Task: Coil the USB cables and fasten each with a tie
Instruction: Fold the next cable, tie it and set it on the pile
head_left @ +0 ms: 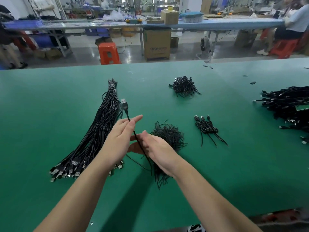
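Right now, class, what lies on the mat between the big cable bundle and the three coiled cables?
In the head view, a heap of ties lies there, with both hands holding one cable.

On the counter point(50, 114), a bundle of cables point(100, 131) lies left of centre, one tie heap point(168, 136) at centre, another heap point(184, 86) above it, coiled cables point(206, 128) right, a cable pile point(287, 104) far right.

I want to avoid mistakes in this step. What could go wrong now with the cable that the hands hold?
The thin black USB cable hangs loose between the left hand and right hand; its tail may snag the pile of short black ties beneath. Its plug end could also catch the long bundle of black cables alongside.
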### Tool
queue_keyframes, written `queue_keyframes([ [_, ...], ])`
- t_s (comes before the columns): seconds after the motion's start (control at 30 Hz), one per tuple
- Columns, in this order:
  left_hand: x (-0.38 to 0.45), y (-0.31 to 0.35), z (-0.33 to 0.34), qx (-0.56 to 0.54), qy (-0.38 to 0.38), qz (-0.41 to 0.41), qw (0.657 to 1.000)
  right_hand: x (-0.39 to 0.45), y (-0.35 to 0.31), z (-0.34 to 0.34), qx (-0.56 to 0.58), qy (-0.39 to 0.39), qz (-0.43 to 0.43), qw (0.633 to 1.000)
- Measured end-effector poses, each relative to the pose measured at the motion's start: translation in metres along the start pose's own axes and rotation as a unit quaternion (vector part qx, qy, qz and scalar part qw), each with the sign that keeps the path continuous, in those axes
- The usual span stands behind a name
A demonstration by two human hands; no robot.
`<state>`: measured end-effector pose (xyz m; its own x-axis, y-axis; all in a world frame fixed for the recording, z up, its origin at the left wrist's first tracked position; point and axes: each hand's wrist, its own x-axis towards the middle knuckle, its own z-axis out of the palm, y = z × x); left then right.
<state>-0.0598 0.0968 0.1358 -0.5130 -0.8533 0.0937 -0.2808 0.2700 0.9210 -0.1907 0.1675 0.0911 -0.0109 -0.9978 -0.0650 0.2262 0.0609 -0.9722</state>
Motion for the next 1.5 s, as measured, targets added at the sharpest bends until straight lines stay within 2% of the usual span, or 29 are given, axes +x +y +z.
queue_keyframes([
  [0.13, 0.000, -0.010, -0.001, -0.131, -0.068, -0.011, 0.989, 0.001, -0.007, 0.011, -0.021, 0.036, -0.049, 0.998],
  [0.3, 0.006, -0.017, -0.009, -0.229, -0.124, -0.033, 0.965, -0.005, -0.006, 0.018, -0.042, 0.021, -0.061, 0.997],
  [0.47, 0.010, -0.027, -0.016, -0.263, -0.181, -0.036, 0.947, -0.010, -0.005, 0.020, -0.045, 0.034, -0.059, 0.997],
  [0.53, 0.010, -0.026, -0.015, -0.274, -0.174, -0.026, 0.946, -0.010, -0.004, 0.021, -0.034, 0.035, -0.054, 0.997],
  [0.67, 0.016, -0.015, -0.013, -0.316, -0.090, 0.027, 0.944, -0.009, 0.004, 0.025, 0.004, 0.007, -0.001, 1.000],
  [0.73, 0.019, -0.002, -0.021, -0.412, -0.058, 0.019, 0.909, -0.008, 0.008, 0.027, 0.020, -0.010, 0.018, 1.000],
  [0.8, 0.022, 0.008, -0.036, -0.531, -0.079, -0.018, 0.843, -0.006, 0.012, 0.026, 0.053, -0.014, 0.033, 0.998],
  [0.83, 0.021, 0.011, -0.044, -0.581, -0.129, -0.040, 0.803, -0.005, 0.014, 0.025, 0.095, -0.014, 0.045, 0.994],
  [0.9, 0.017, 0.018, -0.054, -0.630, -0.302, -0.073, 0.712, -0.002, 0.017, 0.021, 0.218, -0.015, 0.066, 0.974],
  [0.93, 0.015, 0.016, -0.055, -0.604, -0.382, -0.083, 0.694, 0.000, 0.016, 0.019, 0.272, -0.013, 0.076, 0.959],
  [0.97, 0.013, 0.014, -0.053, -0.537, -0.425, -0.089, 0.723, 0.001, 0.015, 0.017, 0.309, -0.006, 0.084, 0.947],
  [1.0, 0.011, 0.011, -0.052, -0.434, -0.456, -0.098, 0.771, 0.002, 0.013, 0.015, 0.323, 0.006, 0.090, 0.942],
  [1.07, 0.004, 0.003, -0.046, -0.223, -0.431, -0.136, 0.864, 0.004, 0.010, 0.010, 0.307, 0.029, 0.092, 0.947],
  [1.1, 0.001, -0.001, -0.043, -0.161, -0.405, -0.149, 0.887, 0.004, 0.008, 0.008, 0.291, 0.038, 0.089, 0.952],
  [1.2, -0.001, -0.012, -0.041, -0.054, -0.370, -0.137, 0.917, 0.007, 0.008, 0.005, 0.213, 0.051, 0.068, 0.973],
  [1.3, -0.002, -0.013, -0.043, 0.103, -0.355, -0.120, 0.921, 0.007, 0.008, 0.006, 0.132, 0.059, 0.041, 0.989],
  [1.37, 0.000, -0.017, -0.041, 0.210, -0.300, -0.113, 0.924, 0.007, 0.006, 0.005, 0.100, 0.056, 0.021, 0.993],
  [1.4, 0.000, -0.020, -0.038, 0.205, -0.262, -0.114, 0.936, 0.006, 0.004, 0.006, 0.091, 0.052, 0.015, 0.994],
  [1.43, 0.000, -0.023, -0.034, 0.148, -0.215, -0.113, 0.959, 0.006, 0.004, 0.007, 0.092, 0.046, 0.011, 0.995],
  [1.5, 0.003, -0.028, -0.025, -0.045, -0.095, -0.092, 0.990, 0.005, 0.005, 0.013, 0.125, 0.032, 0.010, 0.992],
])
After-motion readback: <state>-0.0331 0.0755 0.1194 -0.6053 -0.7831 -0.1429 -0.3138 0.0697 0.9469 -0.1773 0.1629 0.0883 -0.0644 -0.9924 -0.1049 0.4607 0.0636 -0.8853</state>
